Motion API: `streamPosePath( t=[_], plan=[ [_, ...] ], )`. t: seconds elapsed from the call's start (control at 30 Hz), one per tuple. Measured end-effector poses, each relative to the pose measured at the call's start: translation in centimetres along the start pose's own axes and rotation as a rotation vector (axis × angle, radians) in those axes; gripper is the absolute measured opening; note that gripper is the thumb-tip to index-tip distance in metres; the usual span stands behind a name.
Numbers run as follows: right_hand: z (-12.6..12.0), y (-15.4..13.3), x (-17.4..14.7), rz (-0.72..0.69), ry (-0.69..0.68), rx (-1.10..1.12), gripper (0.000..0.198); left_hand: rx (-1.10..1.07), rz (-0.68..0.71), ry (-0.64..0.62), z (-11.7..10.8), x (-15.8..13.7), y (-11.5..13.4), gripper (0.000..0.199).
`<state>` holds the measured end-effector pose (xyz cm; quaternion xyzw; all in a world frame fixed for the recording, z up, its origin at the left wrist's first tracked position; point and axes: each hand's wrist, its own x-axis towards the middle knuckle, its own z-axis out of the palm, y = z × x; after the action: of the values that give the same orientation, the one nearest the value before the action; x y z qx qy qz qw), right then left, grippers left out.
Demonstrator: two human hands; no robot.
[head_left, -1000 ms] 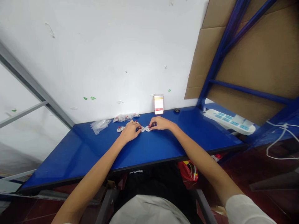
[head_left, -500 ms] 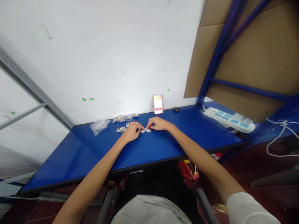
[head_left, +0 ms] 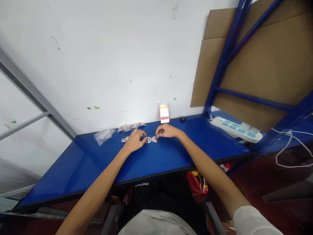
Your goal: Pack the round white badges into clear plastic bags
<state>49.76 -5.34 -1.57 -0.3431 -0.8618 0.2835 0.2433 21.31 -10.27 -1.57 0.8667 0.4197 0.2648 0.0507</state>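
Note:
Two white round discs lie side by side on the blue table (head_left: 97,163), each bearing a small red-and-metal piece too small to name. Over the right disc (head_left: 154,139), my right hand (head_left: 166,130) pinches the small red piece (head_left: 156,137) between thumb and fingertips. My left hand (head_left: 135,140) is beside the left disc (head_left: 149,140); its thumb and forefinger are apart, with the thumb tip close to or touching that disc's edge. Another disc with a red piece (head_left: 124,139) lies left of my left hand, which partly hides the things behind it.
Clear plastic bags (head_left: 104,135) lie at the back left, and bagged discs (head_left: 130,127) sit against the wall. A lit phone-like screen (head_left: 164,114) leans on the wall near a small black object (head_left: 183,118). At right rests a white power strip (head_left: 236,129).
The view has tilted up slightly, so the table sits lower. My left fingers have spread and drawn back a little from the left disc. My right hand stays at the right disc.

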Motion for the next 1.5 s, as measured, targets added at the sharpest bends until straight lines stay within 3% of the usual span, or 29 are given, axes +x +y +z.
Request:
streamPosePath(
  t=[0.1,0.47,0.6,1.17,1.5],
  plan=[
    [0.3,0.6,0.1,0.032,-0.093,-0.011,0.015,0.066,0.036,-0.079,0.5,0.0,-0.1,0.019],
    [1.3,-0.6,0.3,-0.033,-0.057,-0.101,0.020,-0.012,0.051,-0.122,1.0,0.1,0.4,0.030],
    [1.1,-0.4,0.3,-0.020,-0.060,-0.152,0.013,0.003,0.038,-0.121,0.9,0.2,0.0,0.032],
    [1.8,-0.3,0.6,-0.067,-0.035,-0.162,0.019,-0.090,0.097,-0.126,1.4,0.3,-0.1,0.024],
    [2.0,-1.2,0.6,-0.110,-0.061,-0.205,0.032,-0.154,0.042,-0.107,1.8,0.1,-0.5,0.048]
  ],
)
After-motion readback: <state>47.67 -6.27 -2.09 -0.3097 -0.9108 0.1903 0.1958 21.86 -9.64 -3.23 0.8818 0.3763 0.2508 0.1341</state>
